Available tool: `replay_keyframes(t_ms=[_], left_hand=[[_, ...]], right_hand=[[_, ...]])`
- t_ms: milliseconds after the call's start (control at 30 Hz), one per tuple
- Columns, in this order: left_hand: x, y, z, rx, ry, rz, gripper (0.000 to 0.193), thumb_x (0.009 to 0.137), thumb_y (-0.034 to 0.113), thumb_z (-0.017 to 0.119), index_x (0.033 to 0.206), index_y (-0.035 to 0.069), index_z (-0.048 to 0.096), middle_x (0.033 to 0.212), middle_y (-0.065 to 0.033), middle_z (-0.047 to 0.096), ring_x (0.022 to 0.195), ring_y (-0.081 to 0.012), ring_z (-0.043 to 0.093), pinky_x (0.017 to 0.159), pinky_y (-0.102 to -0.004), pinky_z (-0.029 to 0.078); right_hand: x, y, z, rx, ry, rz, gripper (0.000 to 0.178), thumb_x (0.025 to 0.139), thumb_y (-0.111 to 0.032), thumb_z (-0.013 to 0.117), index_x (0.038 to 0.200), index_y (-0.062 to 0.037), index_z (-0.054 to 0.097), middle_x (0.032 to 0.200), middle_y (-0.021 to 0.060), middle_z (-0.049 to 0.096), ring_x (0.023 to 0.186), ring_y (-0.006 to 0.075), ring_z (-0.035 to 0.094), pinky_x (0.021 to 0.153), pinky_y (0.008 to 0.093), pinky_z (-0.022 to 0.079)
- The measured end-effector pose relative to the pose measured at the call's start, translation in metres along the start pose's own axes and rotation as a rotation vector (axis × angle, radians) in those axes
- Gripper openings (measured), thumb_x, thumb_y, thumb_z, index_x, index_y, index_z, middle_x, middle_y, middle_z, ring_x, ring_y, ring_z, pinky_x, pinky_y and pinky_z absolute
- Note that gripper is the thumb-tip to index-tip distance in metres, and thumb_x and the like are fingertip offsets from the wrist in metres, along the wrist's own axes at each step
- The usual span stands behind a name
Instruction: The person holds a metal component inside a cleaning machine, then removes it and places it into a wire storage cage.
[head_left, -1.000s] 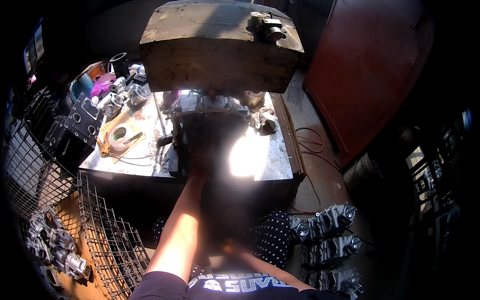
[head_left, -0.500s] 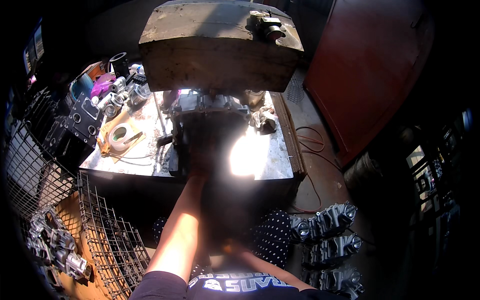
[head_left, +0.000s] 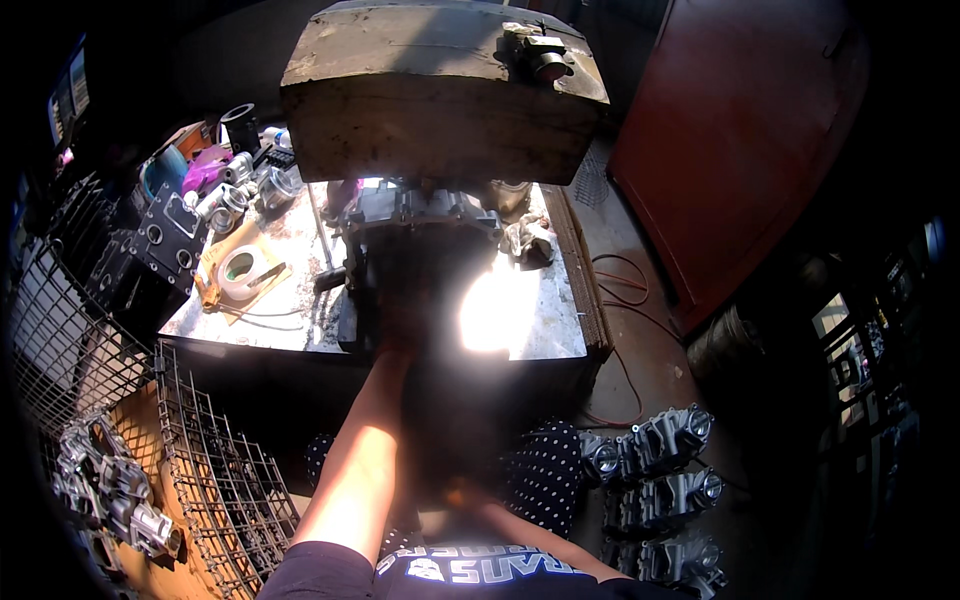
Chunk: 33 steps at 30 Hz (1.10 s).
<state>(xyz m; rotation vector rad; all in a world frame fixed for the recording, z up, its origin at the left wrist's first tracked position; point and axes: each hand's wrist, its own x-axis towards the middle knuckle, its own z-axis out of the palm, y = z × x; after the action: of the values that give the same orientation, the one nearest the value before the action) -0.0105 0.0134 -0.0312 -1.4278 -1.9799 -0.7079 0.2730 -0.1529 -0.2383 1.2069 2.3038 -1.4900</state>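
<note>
The left hand (head_left: 400, 322) reaches forward over the front edge of the table (head_left: 548, 325) and disappears into a dark, blurred patch. Its fingers are hidden there, so I cannot tell whether they are open, closed or gripping something. The metal casting (head_left: 420, 208) lies on the table just beyond that patch, straight ahead of the left fingers; whether they touch its lower, shaded part cannot be told. A bright patch of glare sits to the right of the left hand.

The right hand (head_left: 468, 497) is low, close to the body and in front of the dotted cloth (head_left: 545, 475), well apart from the casting. Blur covers its fingers too, and I cannot tell how they stand or whether they hold anything. A small orange spot shows at that hand; what it is cannot be made out.

A hammer-like tool (head_left: 329, 280) lies just left of the casting, and a roll of tape (head_left: 232, 283) lies farther left. A crumpled rag (head_left: 530, 240) is beside the casting's right end. The big block (head_left: 440, 125) stands behind the casting.
</note>
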Motion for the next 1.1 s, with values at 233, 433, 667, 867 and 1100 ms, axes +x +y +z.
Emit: replay_keyframes(t_ms=[233,433,667,867,1100], left_hand=[[0.003,-0.001,-0.006,0.021,0.033,0.082,0.045,0.085,0.014,0.049,0.13,0.016,0.046,0.128,-0.013,0.047,0.122,-0.0299,0.043,0.105,-0.0451,0.03],[0.009,-0.001,-0.017,-0.091,-0.078,0.041,0.042,0.088,0.018,0.047,0.13,0.015,0.046,0.127,-0.0119,0.048,0.121,-0.0286,0.043,0.106,-0.0447,0.029],[-0.005,-0.01,0.015,0.082,-0.022,0.028,0.042,0.091,0.022,0.044,0.133,0.016,0.043,0.13,-0.0121,0.046,0.124,-0.028,0.041,0.107,-0.0454,0.027],[0.003,0.002,-0.008,-0.028,-0.029,0.013,0.047,0.091,0.023,0.044,0.136,0.017,0.038,0.135,-0.0139,0.04,0.128,-0.0332,0.035,0.107,-0.0479,0.026],[0.0,0.001,-0.009,0.014,-0.054,0.022,0.048,0.09,0.022,0.045,0.137,0.016,0.036,0.134,-0.0145,0.041,0.127,-0.0339,0.035,0.107,-0.0489,0.025]], right_hand=[[0.008,0.006,0.006,0.0,-0.036,0.051,0.049,0.08,-0.035,0.06,0.116,-0.0007,0.057,0.114,0.0218,0.059,0.109,0.0324,0.055,0.093,0.0356,0.043],[0.011,0.013,0.011,0.009,-0.043,0.008,0.048,0.08,-0.035,0.06,0.114,-0.0015,0.058,0.113,0.0205,0.06,0.108,0.032,0.056,0.093,0.0352,0.043],[0.005,0.006,0.005,-0.008,-0.035,0.012,0.046,0.081,-0.034,0.06,0.114,-0.002,0.058,0.11,0.0207,0.061,0.106,0.0318,0.057,0.092,0.0345,0.043],[0.016,0.029,0.021,0.012,-0.025,0.027,0.044,0.084,-0.031,0.058,0.116,-0.0012,0.057,0.113,0.021,0.06,0.107,0.0317,0.056,0.093,0.0345,0.043],[0.002,0.004,0.003,0.045,-0.065,0.06,0.043,0.083,-0.028,0.059,0.116,-0.0001,0.057,0.112,0.021,0.06,0.105,0.0304,0.057,0.091,0.0337,0.043]])
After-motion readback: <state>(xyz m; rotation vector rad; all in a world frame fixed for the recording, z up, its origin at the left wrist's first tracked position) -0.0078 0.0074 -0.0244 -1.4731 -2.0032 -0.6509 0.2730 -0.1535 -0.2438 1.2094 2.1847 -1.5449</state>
